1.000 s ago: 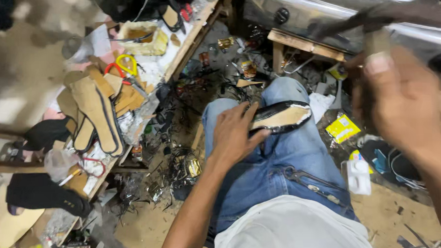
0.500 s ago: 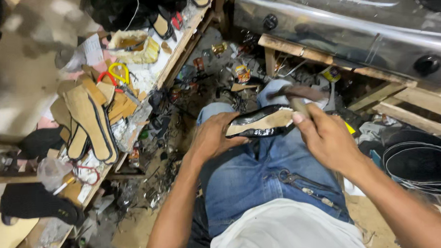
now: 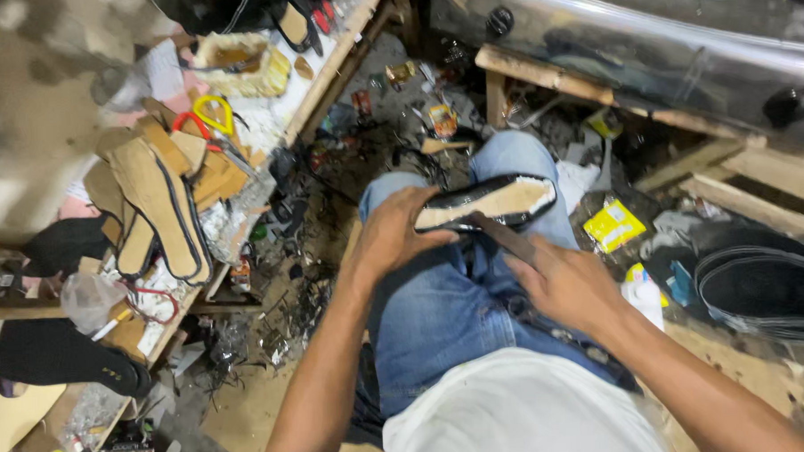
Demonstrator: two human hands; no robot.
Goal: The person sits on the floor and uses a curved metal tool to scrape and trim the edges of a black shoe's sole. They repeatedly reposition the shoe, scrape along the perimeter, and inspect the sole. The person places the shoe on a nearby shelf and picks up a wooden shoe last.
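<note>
A crowded floor is seen on every side of the grip. To the left, a low wooden bench (image 3: 330, 72) is loaded to its edge; beyond and to the right, a wooden frame (image 3: 584, 84) under a metal casing hems the knees in. Open room is left only on the blue-jeaned lap (image 3: 441, 309), directly below the hands.

One black shoe sole (image 3: 488, 202) with a pale inner face is laid across the knees, lengthwise from left to right. Its near end is clasped by the left hand (image 3: 392, 233), fingers curled over the top edge and thumb beneath. The right hand (image 3: 564, 284) is closed around a dark tool handle (image 3: 507, 237), whose tip is pressed against the sole's lower edge, just right of the left hand's fingers.

On the bench, well left of the grip, a stack of tan insoles (image 3: 156, 203) is found; at least three can be counted. One yellow-handled scissors (image 3: 213, 113) lies beyond them. One yellow packet (image 3: 613, 225) lies on the floor, right of the sole.
</note>
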